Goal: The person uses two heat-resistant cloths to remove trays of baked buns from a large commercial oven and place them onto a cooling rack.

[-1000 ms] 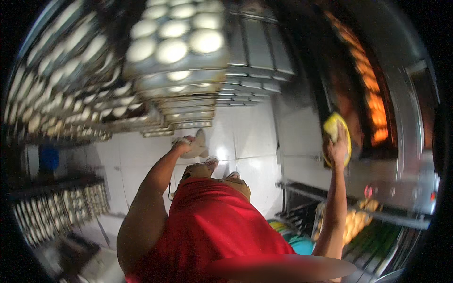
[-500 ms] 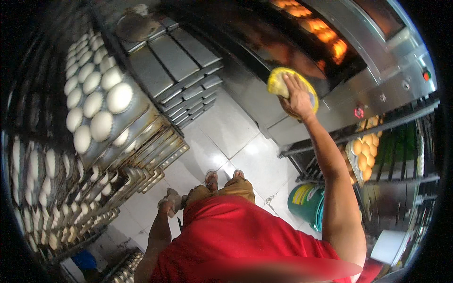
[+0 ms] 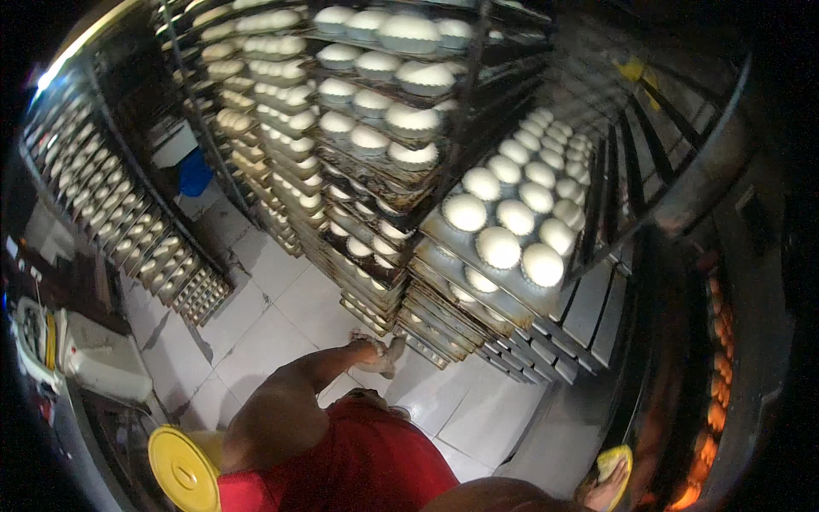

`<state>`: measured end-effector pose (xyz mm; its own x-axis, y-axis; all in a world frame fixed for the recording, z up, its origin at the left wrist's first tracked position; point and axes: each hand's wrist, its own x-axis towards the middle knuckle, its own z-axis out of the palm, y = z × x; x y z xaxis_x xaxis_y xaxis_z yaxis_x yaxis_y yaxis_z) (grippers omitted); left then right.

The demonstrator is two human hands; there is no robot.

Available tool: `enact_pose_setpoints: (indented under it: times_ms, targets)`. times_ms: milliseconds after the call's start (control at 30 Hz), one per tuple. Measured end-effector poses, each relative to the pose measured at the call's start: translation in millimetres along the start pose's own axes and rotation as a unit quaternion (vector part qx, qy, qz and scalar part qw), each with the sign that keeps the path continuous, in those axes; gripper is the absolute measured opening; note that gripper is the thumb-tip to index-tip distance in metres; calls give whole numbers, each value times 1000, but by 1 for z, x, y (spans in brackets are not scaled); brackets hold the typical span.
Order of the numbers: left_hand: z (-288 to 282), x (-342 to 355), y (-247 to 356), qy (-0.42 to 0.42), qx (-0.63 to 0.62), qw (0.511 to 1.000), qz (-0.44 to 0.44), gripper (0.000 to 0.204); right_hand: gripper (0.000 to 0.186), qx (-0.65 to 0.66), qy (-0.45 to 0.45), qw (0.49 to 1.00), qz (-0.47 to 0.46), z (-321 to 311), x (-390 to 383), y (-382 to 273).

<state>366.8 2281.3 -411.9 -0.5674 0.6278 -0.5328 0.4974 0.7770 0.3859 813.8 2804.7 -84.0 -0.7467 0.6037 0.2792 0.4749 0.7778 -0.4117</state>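
At the lower right edge, my right hand (image 3: 604, 492) presses a yellow-rimmed cloth pad (image 3: 627, 468), beside the dark oven front. Only part of that hand shows, cut by my shoulder and the picture's edge. My left hand (image 3: 373, 357) hangs low in the middle, closed around a crumpled greyish cloth (image 3: 394, 355). It is near the lower trays of a tall rack. Trays of round white dough pieces (image 3: 498, 247) in fluted cups fill this rack. Behind the oven opening, glowing orange buns (image 3: 719, 375) sit in a row.
Another rack of dough trays (image 3: 128, 213) stands at the left. Stacked metal pans (image 3: 589, 311) lie between the near rack and the oven. A yellow-lidded bucket (image 3: 182, 469) is at my lower left, with a whitish container (image 3: 107, 363) behind it. Tiled floor (image 3: 264, 341) lies between.
My view has swung to the left, so the racks now fill the middle and the oven sits at the right edge. Each hand still has its cloth.
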Motion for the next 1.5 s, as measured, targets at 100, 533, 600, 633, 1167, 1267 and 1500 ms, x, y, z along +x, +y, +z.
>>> enact_pose_setpoints:
  times_ms: [100,533,600,633,1167,1267,1500]
  targets:
    - [0,-47,-19,25,-36,997,-57,41,28,532,-186,822,81,-54,13,-154]
    - [75,-96,-85,-72,-104,971,-205,39,67,-184,2,980,69,-15,-42,-12]
    - [66,-88,-82,-69,-99,976,-183,39,69,-200,-3,978,55,-13,-31,-36]
    - [56,-74,-79,-74,-88,981,-159,39,69,-197,11,976,88,-3,-32,-22]
    - [-94,-59,318,-143,79,865,475,38,78,-281,45,943,170,4,-23,-33]
    - [-90,-74,366,-158,-33,824,543,39,77,-265,106,941,183,14,-17,-25]
    - [-57,-71,412,-429,-545,688,214,36,71,-269,90,943,177,9,-24,-20]
